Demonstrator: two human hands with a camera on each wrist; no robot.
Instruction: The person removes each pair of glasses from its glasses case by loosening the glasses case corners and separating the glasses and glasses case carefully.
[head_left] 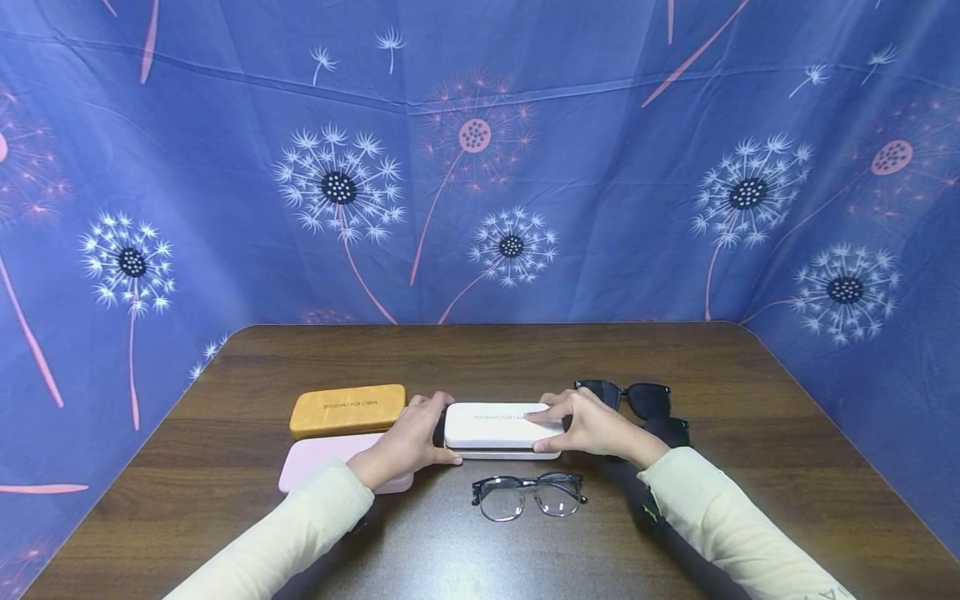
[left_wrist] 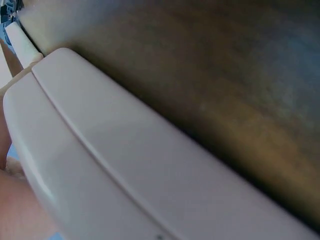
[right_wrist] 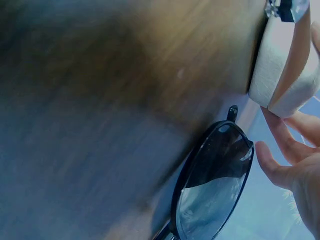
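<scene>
A white glasses case (head_left: 498, 427) with lettering on its lid sits mid-table, a narrow gap showing along its front. My left hand (head_left: 411, 439) grips its left end, thumb at the front lower edge and fingers behind. At the right end my right hand (head_left: 592, 425) holds the lid, with fingers on top and the thumb at the front edge. In the right wrist view the gap at the end of the white case (right_wrist: 287, 60) shows. Eyeglasses (head_left: 531, 482) with clear lenses lie in front of the case.
Left of the white case lie a yellow glasses case (head_left: 348, 410) and a pink glasses case (head_left: 315, 461), partly under my left forearm. Sunglasses (head_left: 648, 401) lie behind my right wrist, with another dark lens (head_left: 667, 432) beside it. A patterned blue cloth (head_left: 600, 250) hangs behind the table.
</scene>
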